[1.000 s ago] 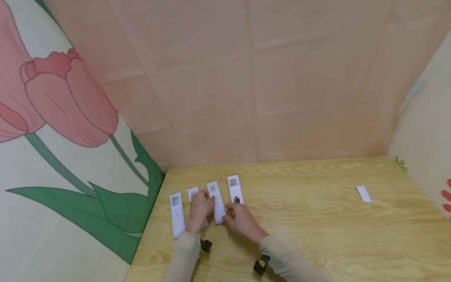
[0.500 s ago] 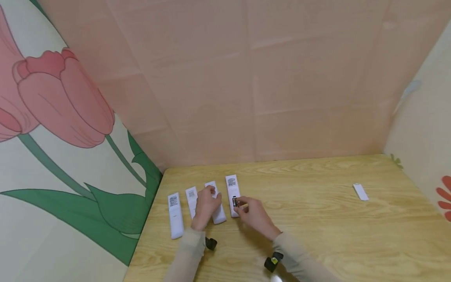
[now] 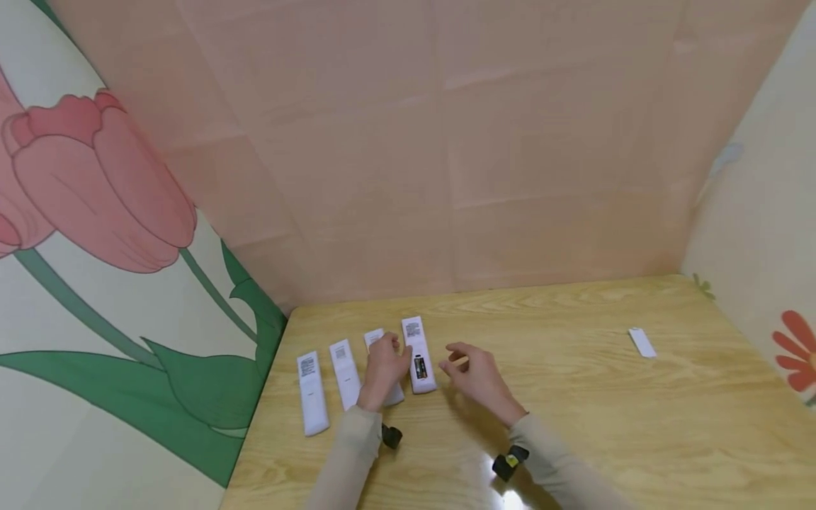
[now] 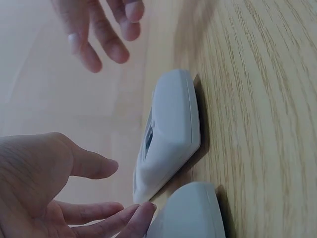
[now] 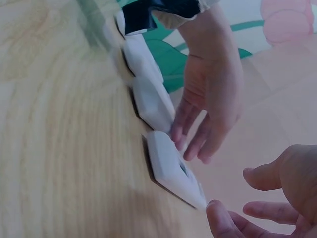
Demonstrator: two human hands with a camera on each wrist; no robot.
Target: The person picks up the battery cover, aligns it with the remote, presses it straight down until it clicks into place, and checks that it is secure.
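Observation:
Several white remote controls lie back up in a row on the wooden table. The rightmost remote control has its battery compartment uncovered, and a dark battery shows inside. My left hand is over the remote control just left of it, hiding its middle. In the left wrist view, the left fingertips are right at the near remote control, thumb apart. To the right of the uncovered remote control, my right hand hovers with fingers loosely bent and nothing in them.
A small white battery cover lies far off on the right side of the table. Two more remote controls, the leftmost and its neighbour, lie left of my left hand. A pink cloth backdrop rises behind the table.
My right hand has drawn back to the right from the rightmost remote control, leaving its battery compartment in plain view. My left hand has shifted right along the row.

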